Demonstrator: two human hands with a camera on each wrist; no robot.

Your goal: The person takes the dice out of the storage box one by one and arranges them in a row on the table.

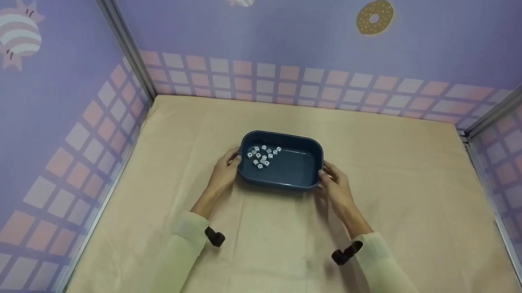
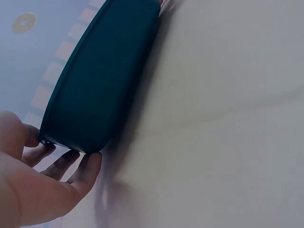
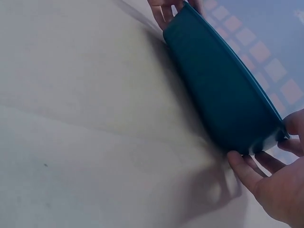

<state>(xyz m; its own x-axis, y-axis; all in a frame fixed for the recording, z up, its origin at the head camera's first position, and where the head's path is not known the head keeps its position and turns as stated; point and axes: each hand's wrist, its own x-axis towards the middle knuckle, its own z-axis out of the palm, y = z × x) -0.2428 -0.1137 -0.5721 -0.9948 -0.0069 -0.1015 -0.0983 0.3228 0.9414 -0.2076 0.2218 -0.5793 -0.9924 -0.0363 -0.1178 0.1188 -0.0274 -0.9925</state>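
Tray (image 1: 293, 168) of white dice (image 1: 264, 158) is on or just above the table (image 1: 274, 241); left hand (image 1: 224, 173) and right hand (image 1: 337, 186) hold opposite ends in a curled grip, probably to keep it level so the dice, bunched left, don't slide

The pips on most dice (image 1: 264, 157), toward the left end of the tub (image 1: 293, 168), are too small to read; both wrist views hide the dice. In the head view, the tub hides some fingertips of the left grip (image 1: 224, 173) and right grip (image 1: 337, 186), and the worktop (image 1: 273, 254) loses its near edge.
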